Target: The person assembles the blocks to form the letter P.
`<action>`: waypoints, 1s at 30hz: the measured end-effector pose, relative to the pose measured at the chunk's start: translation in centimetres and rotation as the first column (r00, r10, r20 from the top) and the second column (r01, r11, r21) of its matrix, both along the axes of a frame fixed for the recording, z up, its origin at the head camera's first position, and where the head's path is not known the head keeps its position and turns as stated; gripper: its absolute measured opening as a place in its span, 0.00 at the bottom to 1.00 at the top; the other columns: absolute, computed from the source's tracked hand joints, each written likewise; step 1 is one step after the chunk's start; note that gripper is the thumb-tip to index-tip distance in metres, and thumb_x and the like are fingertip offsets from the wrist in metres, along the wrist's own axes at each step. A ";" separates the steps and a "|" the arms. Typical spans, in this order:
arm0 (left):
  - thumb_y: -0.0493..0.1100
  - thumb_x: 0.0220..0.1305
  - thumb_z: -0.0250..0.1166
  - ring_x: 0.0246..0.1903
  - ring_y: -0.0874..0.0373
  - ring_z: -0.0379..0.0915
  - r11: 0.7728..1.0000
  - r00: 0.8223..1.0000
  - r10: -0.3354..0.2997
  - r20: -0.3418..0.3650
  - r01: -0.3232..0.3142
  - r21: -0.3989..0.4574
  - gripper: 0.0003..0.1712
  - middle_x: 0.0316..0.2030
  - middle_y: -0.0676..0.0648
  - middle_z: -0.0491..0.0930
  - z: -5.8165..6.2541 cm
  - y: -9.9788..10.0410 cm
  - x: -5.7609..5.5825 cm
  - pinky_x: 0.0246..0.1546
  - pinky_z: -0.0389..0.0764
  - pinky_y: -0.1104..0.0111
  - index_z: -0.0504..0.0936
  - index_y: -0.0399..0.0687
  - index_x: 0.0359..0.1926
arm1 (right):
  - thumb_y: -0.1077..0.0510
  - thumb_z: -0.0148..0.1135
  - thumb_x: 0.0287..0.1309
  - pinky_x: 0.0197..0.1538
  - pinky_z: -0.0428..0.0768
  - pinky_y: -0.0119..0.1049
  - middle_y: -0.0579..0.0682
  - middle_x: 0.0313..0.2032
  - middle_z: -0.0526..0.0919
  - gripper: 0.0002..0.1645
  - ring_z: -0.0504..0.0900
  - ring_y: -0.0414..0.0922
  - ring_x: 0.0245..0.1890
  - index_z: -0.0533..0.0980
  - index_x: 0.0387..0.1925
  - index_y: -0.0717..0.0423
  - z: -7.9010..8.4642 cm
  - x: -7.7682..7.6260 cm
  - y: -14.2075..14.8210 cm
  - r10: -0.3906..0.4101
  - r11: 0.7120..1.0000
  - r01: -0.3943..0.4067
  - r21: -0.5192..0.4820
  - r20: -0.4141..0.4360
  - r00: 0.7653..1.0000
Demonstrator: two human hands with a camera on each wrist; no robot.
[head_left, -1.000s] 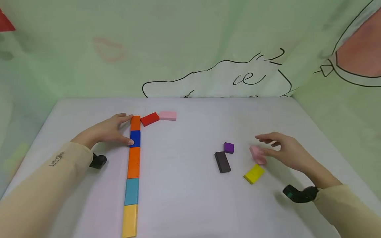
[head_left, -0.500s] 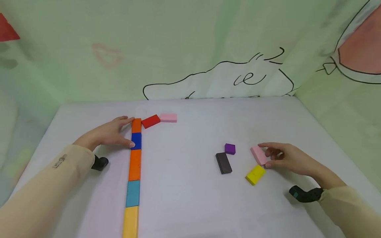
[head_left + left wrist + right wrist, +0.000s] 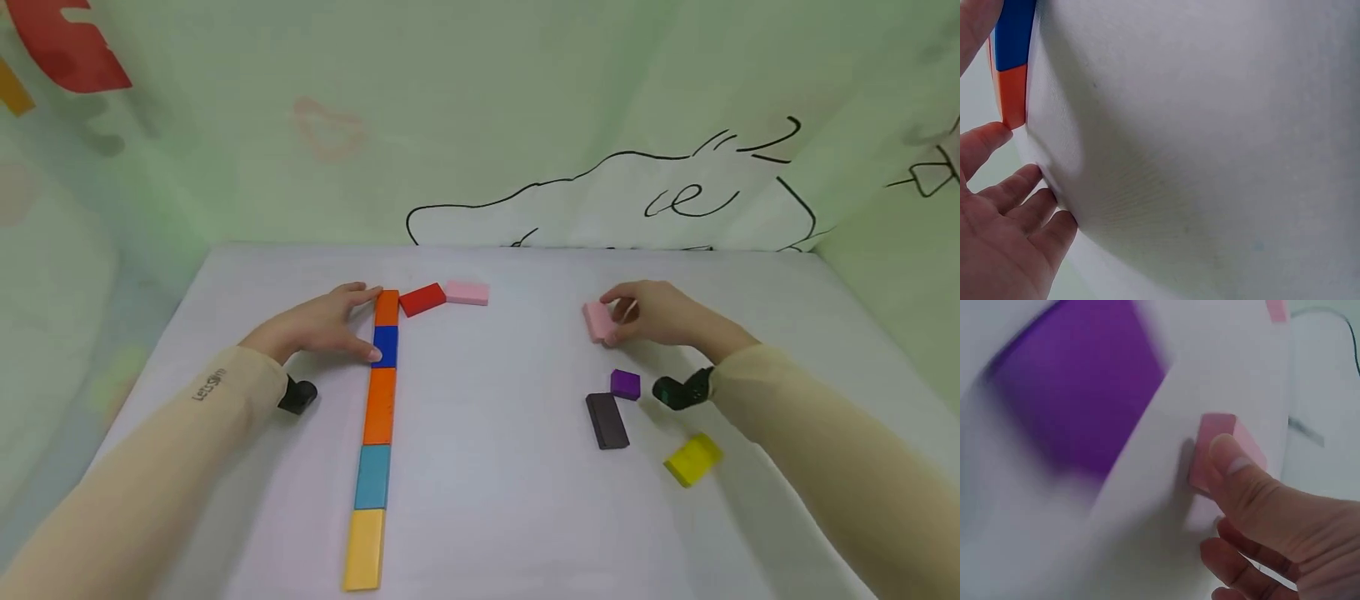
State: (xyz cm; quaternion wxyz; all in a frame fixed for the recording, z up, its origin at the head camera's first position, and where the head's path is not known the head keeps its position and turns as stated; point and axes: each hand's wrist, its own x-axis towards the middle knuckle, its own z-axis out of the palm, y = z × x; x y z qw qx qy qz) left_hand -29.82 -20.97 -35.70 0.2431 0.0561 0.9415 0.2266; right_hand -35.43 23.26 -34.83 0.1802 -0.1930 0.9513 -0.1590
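Block row [image 3: 379, 406] already lies centre-left, left hand [image 3: 318, 325] spread against it, right hand [image 3: 660, 315] pinching a pink block [image 3: 596, 322], three loose blocks [image 3: 607, 422] apparently unplaced lower right.

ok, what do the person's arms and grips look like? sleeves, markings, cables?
Cream sleeves down to the wrist. Left sleeve has small dark lettering, not fully legible; right sleeve shows none here. Left grip and right grip are ungloved. Black devices protrude at both wrists: stubby left unit, curved right unit. No cables visible.
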 end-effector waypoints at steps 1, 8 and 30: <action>0.54 0.59 0.75 0.79 0.32 0.41 1.000 1.000 0.002 0.004 -0.002 0.001 0.59 0.81 0.35 0.40 0.0 0.1 0.0 0.74 0.53 0.34 0.49 0.52 0.82 | 0.52 0.75 0.58 0.55 0.82 0.55 0.64 0.50 0.83 0.37 0.80 0.58 0.51 0.73 0.64 0.66 0.1 -0.2 -1.2 0.007 1.000 -0.007 -0.005 0.002 1.000; 0.54 0.60 0.75 0.80 0.34 0.40 1.000 1.000 0.005 -0.002 -0.005 0.002 0.59 0.82 0.37 0.40 0.1 0.6 -0.2 0.76 0.53 0.36 0.49 0.54 0.82 | 0.48 0.76 0.56 0.60 0.81 0.53 0.63 0.51 0.83 0.40 0.80 0.57 0.52 0.73 0.63 0.68 0.3 -0.9 -7.5 0.039 0.999 -0.039 -0.014 0.004 0.999; 0.53 0.60 0.75 0.80 0.36 0.39 1.000 0.999 0.030 0.019 -0.030 -0.002 0.59 0.83 0.40 0.39 0.2 0.8 -0.2 0.76 0.52 0.37 0.48 0.56 0.83 | 0.48 0.77 0.55 0.62 0.79 0.51 0.61 0.52 0.83 0.40 0.79 0.55 0.53 0.74 0.64 0.64 -0.4 -1.0 -10.9 0.063 0.996 -0.064 -0.062 -0.014 0.998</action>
